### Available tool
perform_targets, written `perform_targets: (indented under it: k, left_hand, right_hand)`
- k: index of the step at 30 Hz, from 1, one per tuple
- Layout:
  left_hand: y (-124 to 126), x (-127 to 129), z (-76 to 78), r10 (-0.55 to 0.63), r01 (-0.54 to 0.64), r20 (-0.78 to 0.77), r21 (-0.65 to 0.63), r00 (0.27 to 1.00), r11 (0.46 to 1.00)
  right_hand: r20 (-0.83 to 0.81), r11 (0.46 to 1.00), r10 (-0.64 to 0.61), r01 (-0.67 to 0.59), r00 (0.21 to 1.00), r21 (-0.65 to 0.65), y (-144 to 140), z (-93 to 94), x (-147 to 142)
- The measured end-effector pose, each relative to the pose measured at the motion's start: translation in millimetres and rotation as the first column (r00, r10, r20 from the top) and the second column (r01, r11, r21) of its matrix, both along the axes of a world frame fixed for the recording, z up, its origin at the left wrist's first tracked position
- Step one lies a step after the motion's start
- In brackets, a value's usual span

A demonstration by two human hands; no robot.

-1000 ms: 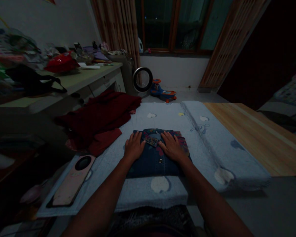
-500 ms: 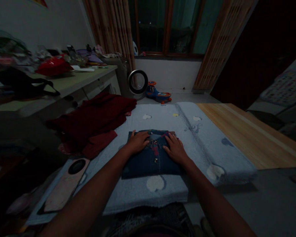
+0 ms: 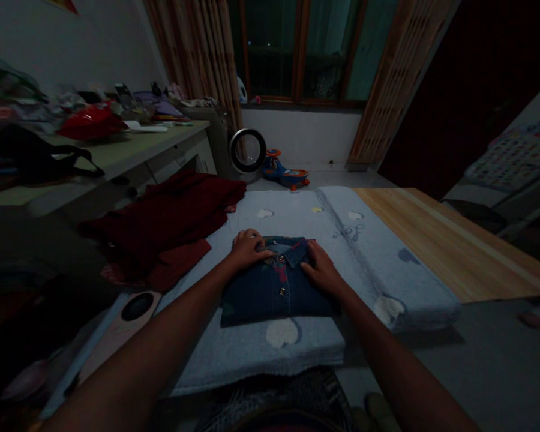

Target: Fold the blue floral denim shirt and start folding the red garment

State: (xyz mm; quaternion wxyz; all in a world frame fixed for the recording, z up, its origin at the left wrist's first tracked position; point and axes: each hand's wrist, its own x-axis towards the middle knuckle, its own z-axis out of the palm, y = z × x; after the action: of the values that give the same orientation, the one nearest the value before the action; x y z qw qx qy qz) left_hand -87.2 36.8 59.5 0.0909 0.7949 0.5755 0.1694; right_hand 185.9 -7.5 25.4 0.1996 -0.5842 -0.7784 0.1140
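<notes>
On the desk (image 3: 137, 144) at far left sit a black strapped bag (image 3: 36, 153) and a red plastic bag (image 3: 90, 123). Nearer, a pink phone-shaped slab (image 3: 112, 336) lies beside the left forearm; dark red clothing (image 3: 175, 207) is heaped beyond it. Next, left hand (image 3: 245, 249): fingers bent, thumb reaching inward to the collar, gap narrow. Folded denim shirt (image 3: 256, 294) lies flat, front up, collar away from the person, on a light-blue heart-patterned cover (image 3: 292, 225). Probably light, soft with some denim body, neither slippery nor fragile; folds may drop open if lifted by the collar alone, so best held at both side edges, fingers underneath. Right hand (image 3: 321, 267): on the shirt's right side by the collar, thumb apart from fingers. Too dim to tell whether either hand pinches cloth. Far right, wood-grain tabletop (image 3: 427, 240) beside the cover.
</notes>
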Motion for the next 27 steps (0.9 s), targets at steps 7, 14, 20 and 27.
perform_targets:
  k: [7, 14, 20, 27]
  left_hand:
    - [-38, -28, -9.6, 0.472, -0.394, 0.465, -0.26, 0.749, 0.882]
    - [-71, -32, 4.5, 0.706, -0.109, 0.614, -0.722, 0.352, 0.683]
    - [-76, -25, 13.7, 0.81, 0.253, 0.55, -0.829, 0.205, 0.498]
    - [-82, -6, 31.1, 0.704, 0.241, 0.692, -0.719, 0.158, 0.652]
  right_hand:
    - [-0.303, 0.881, -0.416, 0.297, 0.857, -0.367, -8, 2.8, 40]
    - [-0.589, 0.756, -0.482, -0.032, 0.649, -0.654, -13, 15.2, 28]
    - [-0.67, 0.804, -0.372, -0.138, 0.643, -0.579, -14, 28.3, 16]
    - [-0.716, 0.844, -0.343, -0.135, 0.608, -0.519, -10, 57.8, 17]
